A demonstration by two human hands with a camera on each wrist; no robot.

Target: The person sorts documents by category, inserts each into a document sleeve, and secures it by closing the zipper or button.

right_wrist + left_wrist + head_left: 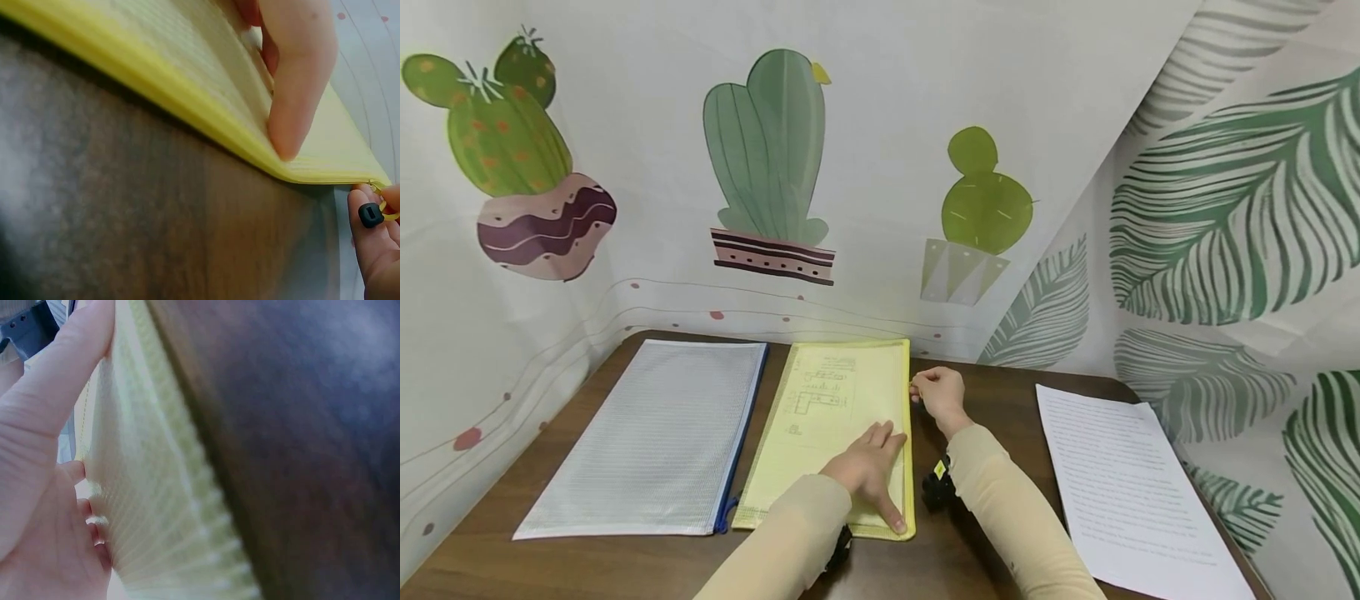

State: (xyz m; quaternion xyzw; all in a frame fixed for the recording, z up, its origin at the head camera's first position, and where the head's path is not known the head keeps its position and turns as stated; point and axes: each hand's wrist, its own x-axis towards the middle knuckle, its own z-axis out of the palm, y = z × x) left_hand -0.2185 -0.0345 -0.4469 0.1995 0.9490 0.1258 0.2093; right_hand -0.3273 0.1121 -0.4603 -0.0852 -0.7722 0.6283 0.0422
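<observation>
A yellow mesh zip pouch (880, 400) lies in the middle of the table, with a sheet bearing printed drawings (816, 400) showing through it. My left hand (868, 467) rests on its lower right part, fingers spread and thumb near the bottom corner. In the left wrist view, the thumb (56, 375) lies along the mesh. At the pouch's right zipped edge, my right hand (940, 392) pinches the zipper pull. In the right wrist view, a yellow loop (389, 216) with a small black piece (370, 215) shows at the fingers, beside the metal slider (371, 183).
To the left lies a whitish mesh zip pouch (655, 442) with a blue zipped edge and a blue pull (725, 515). A stack of printed paper (1131, 483) lies on the right side of the brown table (1000, 392). A cactus-patterned cloth (880, 167) hangs behind.
</observation>
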